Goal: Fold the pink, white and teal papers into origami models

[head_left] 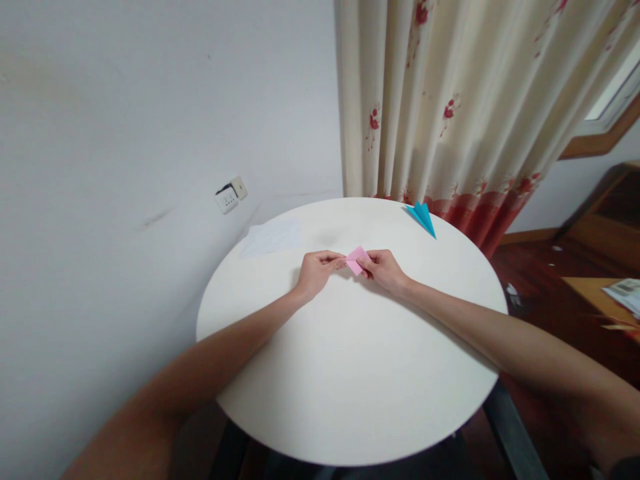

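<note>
Both hands met over the far middle of the round white worktop (350, 373), pinching a small pink folded paper piece (357, 259) between them. The left hand (316, 271) had its fingers (334, 261) closed on the paper's left edge, thumb and forefinger drawn tight together, the other fingers curled under. The right hand (384, 268) gripped the right edge the same way, its fingers closed on the paper and knuckles facing the camera. The paper was held just above the surface or resting on it; could not tell which. Gripping it from opposite sides probably kept the folded layers taut and aligned, as one would while pressing or adjusting a crease; that was a judgement from the pinch, not something visible. Both forearms reached in from the near edge and converged, likely so the wrists could steady on the worktop. A blue folded paper plane shape (423, 217) lay at the far right rim, well apart from the hands. A thin white paper sheet (273, 238) lay flat at the far left, also apart from them. Behind stood a cream curtain with red flower print (450, 107) and a white wall socket (230, 195) on the left wall.
</note>
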`<act>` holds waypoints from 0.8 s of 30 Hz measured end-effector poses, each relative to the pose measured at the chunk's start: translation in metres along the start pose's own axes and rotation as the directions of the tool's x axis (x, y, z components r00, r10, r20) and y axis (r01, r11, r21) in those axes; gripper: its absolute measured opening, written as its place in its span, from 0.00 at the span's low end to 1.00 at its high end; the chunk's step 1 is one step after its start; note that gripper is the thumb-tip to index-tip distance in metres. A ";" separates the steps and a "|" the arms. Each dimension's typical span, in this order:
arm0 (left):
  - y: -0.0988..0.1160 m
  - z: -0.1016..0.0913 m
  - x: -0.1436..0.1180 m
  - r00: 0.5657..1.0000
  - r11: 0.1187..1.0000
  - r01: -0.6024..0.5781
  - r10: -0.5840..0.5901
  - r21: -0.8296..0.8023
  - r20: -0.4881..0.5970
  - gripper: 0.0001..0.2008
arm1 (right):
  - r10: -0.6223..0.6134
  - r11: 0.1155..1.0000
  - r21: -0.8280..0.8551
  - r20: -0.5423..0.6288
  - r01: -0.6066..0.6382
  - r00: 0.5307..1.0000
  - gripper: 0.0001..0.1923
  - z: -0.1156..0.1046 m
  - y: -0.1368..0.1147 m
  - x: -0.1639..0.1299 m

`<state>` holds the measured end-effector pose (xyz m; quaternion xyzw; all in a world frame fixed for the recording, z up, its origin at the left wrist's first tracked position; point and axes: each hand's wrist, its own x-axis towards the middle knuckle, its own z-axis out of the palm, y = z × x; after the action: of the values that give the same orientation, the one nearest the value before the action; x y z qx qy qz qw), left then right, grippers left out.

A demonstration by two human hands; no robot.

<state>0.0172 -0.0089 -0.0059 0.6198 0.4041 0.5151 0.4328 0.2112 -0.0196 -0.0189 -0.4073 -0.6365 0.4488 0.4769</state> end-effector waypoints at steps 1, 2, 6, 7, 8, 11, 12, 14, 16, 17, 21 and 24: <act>-0.001 0.000 0.000 1.000 1.000 0.004 -0.004 -0.001 0.001 0.17 | -0.004 1.000 -0.008 -0.005 0.004 1.000 0.26 0.000 0.000 0.000; -0.001 0.000 0.000 1.000 1.000 0.008 -0.008 -0.002 0.001 0.18 | -0.010 1.000 -0.018 -0.009 0.010 1.000 0.25 0.000 0.000 0.000; -0.002 0.001 0.000 1.000 1.000 0.010 -0.010 -0.017 0.015 0.19 | -0.061 0.995 -0.079 -0.030 0.058 0.998 0.23 0.000 -0.001 0.001; -0.002 0.001 -0.001 1.000 1.000 0.003 -0.003 -0.023 0.018 0.19 | -0.078 0.993 -0.092 -0.037 0.074 0.996 0.23 0.000 -0.002 0.002; -0.002 0.001 -0.001 1.000 0.999 -0.007 0.008 -0.032 0.018 0.18 | -0.094 0.991 -0.101 -0.044 0.089 0.995 0.23 0.000 -0.003 0.002; 0.000 0.004 -0.003 0.999 0.996 -0.026 0.028 -0.081 0.031 0.19 | -0.125 0.987 -0.107 -0.064 0.118 0.990 0.22 0.001 -0.005 0.002; 0.001 0.005 -0.004 0.999 0.996 -0.023 0.027 -0.089 0.046 0.19 | -0.131 0.987 -0.106 -0.066 0.124 0.989 0.22 0.001 -0.005 0.002; 0.003 0.006 -0.005 0.997 0.997 -0.010 0.016 -0.079 0.076 0.20 | -0.140 0.986 -0.102 -0.063 0.133 0.988 0.22 0.001 -0.005 0.002; 0.005 0.007 -0.006 0.997 0.999 -0.007 0.010 -0.049 0.080 0.19 | -0.142 0.986 -0.093 -0.057 0.137 0.988 0.22 0.002 -0.005 0.002; 0.006 0.007 -0.007 0.997 0.999 -0.008 0.011 -0.038 0.074 0.19 | -0.141 0.987 -0.086 -0.053 0.136 0.989 0.22 0.002 -0.005 0.001; 0.009 0.006 -0.009 0.998 1.000 -0.023 0.023 -0.015 0.058 0.19 | -0.126 0.991 -0.051 -0.045 0.124 0.991 0.22 0.003 -0.002 0.001; 0.010 0.006 -0.010 0.997 0.998 -0.055 0.054 0.017 0.054 0.19 | -0.114 0.993 -0.018 -0.039 0.113 0.993 0.22 0.003 0.000 0.001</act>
<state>0.0227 -0.0221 0.0002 0.6482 0.3801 0.5061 0.4233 0.2078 -0.0189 -0.0192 -0.3831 -0.6525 0.4078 0.5111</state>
